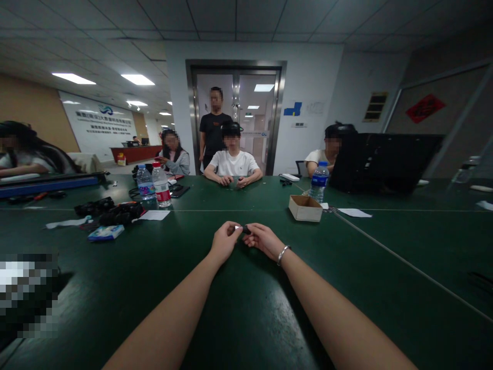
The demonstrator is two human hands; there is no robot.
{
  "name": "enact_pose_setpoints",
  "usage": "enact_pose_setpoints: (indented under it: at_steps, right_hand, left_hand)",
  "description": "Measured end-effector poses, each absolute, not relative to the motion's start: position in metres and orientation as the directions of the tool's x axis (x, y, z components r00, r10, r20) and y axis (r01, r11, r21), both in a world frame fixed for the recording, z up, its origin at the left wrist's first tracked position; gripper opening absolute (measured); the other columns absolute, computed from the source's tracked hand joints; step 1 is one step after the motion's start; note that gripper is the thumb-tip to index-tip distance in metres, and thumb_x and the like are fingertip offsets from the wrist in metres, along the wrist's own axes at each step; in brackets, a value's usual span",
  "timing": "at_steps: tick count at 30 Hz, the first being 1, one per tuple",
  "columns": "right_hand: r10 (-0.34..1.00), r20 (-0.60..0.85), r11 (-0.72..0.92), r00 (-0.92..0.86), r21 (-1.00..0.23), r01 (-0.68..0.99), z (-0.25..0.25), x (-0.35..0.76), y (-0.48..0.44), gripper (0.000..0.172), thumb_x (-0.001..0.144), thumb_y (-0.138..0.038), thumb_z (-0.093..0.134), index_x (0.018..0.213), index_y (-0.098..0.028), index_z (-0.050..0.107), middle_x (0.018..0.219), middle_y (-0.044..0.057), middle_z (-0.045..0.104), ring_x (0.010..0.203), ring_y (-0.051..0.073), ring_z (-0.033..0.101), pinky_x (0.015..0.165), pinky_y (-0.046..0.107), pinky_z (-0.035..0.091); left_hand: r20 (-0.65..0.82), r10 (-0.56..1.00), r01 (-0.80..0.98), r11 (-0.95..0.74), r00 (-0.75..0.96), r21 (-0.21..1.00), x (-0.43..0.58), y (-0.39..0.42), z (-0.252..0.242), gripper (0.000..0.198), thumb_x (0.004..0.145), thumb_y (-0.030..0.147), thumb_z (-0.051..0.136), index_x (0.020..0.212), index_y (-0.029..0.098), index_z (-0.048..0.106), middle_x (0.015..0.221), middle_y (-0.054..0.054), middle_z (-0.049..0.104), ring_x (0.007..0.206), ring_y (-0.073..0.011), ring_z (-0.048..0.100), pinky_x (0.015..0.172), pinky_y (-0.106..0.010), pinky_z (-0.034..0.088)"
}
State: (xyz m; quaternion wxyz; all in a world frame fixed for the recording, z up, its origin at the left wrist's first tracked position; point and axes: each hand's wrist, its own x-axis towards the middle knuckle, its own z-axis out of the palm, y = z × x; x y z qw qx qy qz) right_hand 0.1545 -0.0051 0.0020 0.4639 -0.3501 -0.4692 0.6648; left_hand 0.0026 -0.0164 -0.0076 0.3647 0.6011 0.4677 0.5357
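Note:
Above the green table (246, 288), my left hand (224, 242) and my right hand (266, 241) meet at a small, stubby black-and-silver piece (245, 229). Its silver end is pinched by my left fingers, its black end by my right thumb and fingertips. The piece is too small for me to tell its exact kind. Fingers of both hands are closed, and a silver bracelet (284, 255) circles my right wrist. Beyond my right hand stands an open cardboard box (305, 209), its inside mostly hidden.
A blue-capped water bottle (319, 181) stands behind the box. Two bottles (162, 186), black devices (121, 211), a blue packet (106, 233) and papers lie left. A large black monitor (385, 159) is at right. Several people sit around, one across (233, 164); another stands (211, 126).

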Motion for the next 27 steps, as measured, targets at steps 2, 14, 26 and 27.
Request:
enact_pose_setpoints:
  at_steps: [2,14,26,27]
  right_hand:
    - [0.946,-0.028,-0.127,-0.322,-0.948,-0.292,0.0011,0.1546,-0.0048,0.007,0.088,-0.015,0.050,0.088,-0.010,0.054,0.061,0.008,0.062,0.051,0.013,0.061,0.046,0.018,0.047]
    - [0.946,-0.023,-0.121,-0.325,-0.950,-0.287,0.0029,0.1546,-0.0061,0.008,0.086,-0.019,0.056,0.085,-0.010,0.056,0.061,0.008,0.062,0.052,0.013,0.060,0.047,0.020,0.048]
    - [0.944,-0.020,-0.124,-0.329,-0.947,-0.297,0.0016,0.1545,-0.0049,0.008,0.086,-0.017,0.055,0.089,-0.010,0.055,0.061,0.007,0.062,0.051,0.013,0.060,0.047,0.019,0.047]
    - [0.944,-0.016,-0.121,-0.329,-0.946,-0.300,0.0012,0.1546,-0.0047,0.008,0.085,-0.018,0.056,0.089,-0.010,0.055,0.061,0.007,0.062,0.051,0.013,0.060,0.047,0.019,0.047]
  left_hand:
    - [0.298,0.955,0.168,-0.293,-0.006,0.941,0.0022,-0.0160,-0.0080,0.031,0.072,0.042,0.059,0.086,0.015,0.060,0.077,-0.005,0.061,0.067,-0.0145,0.057,0.055,-0.023,0.045]
    - [0.304,0.953,0.185,-0.299,0.000,0.936,0.0012,-0.0145,-0.0098,0.029,0.073,0.040,0.059,0.088,0.015,0.060,0.078,-0.005,0.061,0.068,-0.0139,0.057,0.054,-0.021,0.045]
    - [0.321,0.947,0.169,-0.315,-0.012,0.934,0.0017,-0.0135,-0.0113,0.026,0.072,0.024,0.061,0.096,0.017,0.056,0.087,-0.004,0.061,0.071,-0.0121,0.058,0.060,-0.021,0.047]
    - [0.324,0.946,0.175,-0.317,-0.011,0.932,0.0015,-0.0139,-0.0111,0.028,0.071,0.021,0.060,0.099,0.018,0.056,0.089,-0.004,0.061,0.071,-0.0118,0.058,0.060,-0.021,0.047]
